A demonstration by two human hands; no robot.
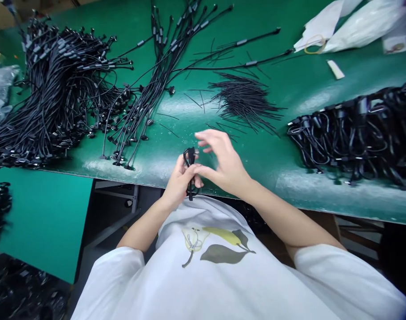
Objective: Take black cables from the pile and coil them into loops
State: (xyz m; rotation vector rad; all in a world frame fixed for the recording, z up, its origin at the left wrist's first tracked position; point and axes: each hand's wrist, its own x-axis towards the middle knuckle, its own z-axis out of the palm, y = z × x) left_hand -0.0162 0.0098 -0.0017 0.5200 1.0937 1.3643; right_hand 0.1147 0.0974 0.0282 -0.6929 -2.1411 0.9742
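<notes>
My left hand (177, 186) is closed around a small folded black cable (191, 155) just above the table's front edge. A metal connector end sticks out at the top of the folded cable, and a loop of cord shows beside it. Fingers hide the middle of the bundle. To the right, my right hand (224, 166) has its fingers stretched and spread. Its thumb reaches to the cable beside my left thumb; whether it touches the cable I cannot tell. Beyond my hands lies a pile of thin black ties (244, 101).
A large heap of loose black cables (53, 84) covers the left, with a smaller spread of cables (153, 84) beside it. Rows of bundled cables (356, 133) lie at the right. White plastic bags (363, 26) sit at the back right on the green table (279, 178).
</notes>
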